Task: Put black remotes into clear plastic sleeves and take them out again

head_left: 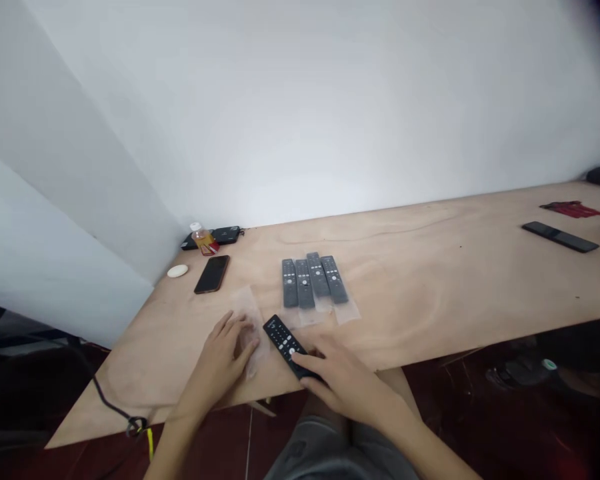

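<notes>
A black remote control [283, 337] with white and grey buttons lies slanted at the table's front edge. My right hand [347, 380] is closed around its lower end, the thumb on its face near the round white button. To its left, my left hand [225, 353] rests on a thin, translucent plastic sleeve [250, 303], fingers and thumb apart. Part of that sleeve is hidden under the fingers. Just beyond my hands, several similar remotes [305, 283] lie side by side in translucent sleeves, one placed slightly farther back.
A phone [213, 274], a round white object [177, 271], a small bottle [205, 240] and black boxes [227, 235] are at the left. Toward the right lie a long black object [560, 237] and a red item [575, 209]. A white wall [360, 120] rises behind the wooden table [430, 267].
</notes>
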Tool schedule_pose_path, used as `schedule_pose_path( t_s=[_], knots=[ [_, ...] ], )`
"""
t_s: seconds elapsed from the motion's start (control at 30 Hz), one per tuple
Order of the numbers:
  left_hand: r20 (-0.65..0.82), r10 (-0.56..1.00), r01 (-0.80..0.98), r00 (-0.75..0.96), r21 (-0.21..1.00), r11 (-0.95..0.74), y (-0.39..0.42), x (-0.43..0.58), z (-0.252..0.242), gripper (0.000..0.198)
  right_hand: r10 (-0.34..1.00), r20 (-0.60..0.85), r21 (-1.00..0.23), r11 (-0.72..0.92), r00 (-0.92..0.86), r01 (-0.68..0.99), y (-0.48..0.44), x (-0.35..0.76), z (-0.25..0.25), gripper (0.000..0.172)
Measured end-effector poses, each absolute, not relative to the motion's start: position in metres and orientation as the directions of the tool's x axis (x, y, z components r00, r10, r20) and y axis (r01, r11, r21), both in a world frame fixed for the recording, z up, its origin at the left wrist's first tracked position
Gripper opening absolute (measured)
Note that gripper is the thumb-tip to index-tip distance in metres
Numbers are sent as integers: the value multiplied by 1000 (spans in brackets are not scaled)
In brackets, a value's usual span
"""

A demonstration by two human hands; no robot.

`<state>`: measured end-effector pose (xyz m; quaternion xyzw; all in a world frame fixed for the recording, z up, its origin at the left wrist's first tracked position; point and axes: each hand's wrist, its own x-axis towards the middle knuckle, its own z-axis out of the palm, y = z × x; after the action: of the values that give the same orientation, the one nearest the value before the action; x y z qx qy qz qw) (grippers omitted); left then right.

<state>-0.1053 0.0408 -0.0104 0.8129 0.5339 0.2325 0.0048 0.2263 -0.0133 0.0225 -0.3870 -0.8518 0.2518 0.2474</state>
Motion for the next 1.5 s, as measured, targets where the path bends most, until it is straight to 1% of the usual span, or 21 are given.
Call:
schedule_pose_path(
  t_s=[0.07,0.13,0.3,0.37,0.53,0.63,0.7,0.77,0.9,0.97,1.07,1.13,1.23,1.3,1.33,1.37,1.4,1.47,1.5],
  knots=[
    [379,866,868,325,245,-433,43,-110,-15,32,751,276,-537,638,-600,552,-4,206,22,43],
    [387,859,858,335,250,-448,47,-115,-15,31,736,304,-462,669,-605,582,6,187,21,39],
    [322,886,808,335,385,-446,49,-109,-1,31,786,325,-346,616,-526,708,43,148,17,31],
    [293,891,803,347,399,-444,48,-103,4,30,812,331,-316,576,-482,754,61,135,16,27],
    [261,904,799,338,428,-422,53,-100,0,25,861,342,-295,479,-377,826,104,113,16,24],
    [260,905,789,336,447,-421,61,-104,-9,30,873,358,-299,445,-333,844,116,109,17,26],
    [274,904,790,327,446,-421,65,-105,-14,32,887,368,-305,398,-278,865,115,112,19,30],
    [291,901,790,321,442,-424,67,-105,-18,32,900,368,-298,354,-236,886,108,118,20,28],
    [307,895,791,323,432,-433,66,-103,-22,33,898,354,-269,367,-264,890,79,134,22,21],
    [305,893,787,332,433,-440,66,-102,-21,33,900,348,-297,373,-264,879,57,143,19,17],
    [296,890,777,346,440,-449,65,-103,-16,32,894,363,-387,401,-263,830,21,164,9,13],
    [315,888,781,336,434,-449,64,-103,-13,32,887,377,-485,434,-267,759,0,185,0,10],
    [413,857,780,309,406,-477,56,-98,-6,33,904,329,-648,427,-275,631,-22,225,-5,14],
    [466,818,748,337,396,-533,47,-87,1,32,899,296,-725,431,-322,537,-26,249,-1,16],
    [465,804,723,371,398,-564,42,-80,6,32,890,286,-747,439,-355,499,-26,257,3,16],
    [446,790,695,421,400,-597,38,-71,10,35,878,279,-761,449,-389,469,-25,263,8,17],
    [414,773,667,480,401,-628,35,-62,14,42,865,272,-768,459,-421,446,-22,266,13,19],
    [341,728,613,594,394,-685,30,-43,18,63,839,261,-780,475,-478,407,-15,266,21,24],
    [311,704,589,639,391,-707,28,-35,18,69,823,256,-787,482,-507,385,-11,264,23,27]
  ],
)
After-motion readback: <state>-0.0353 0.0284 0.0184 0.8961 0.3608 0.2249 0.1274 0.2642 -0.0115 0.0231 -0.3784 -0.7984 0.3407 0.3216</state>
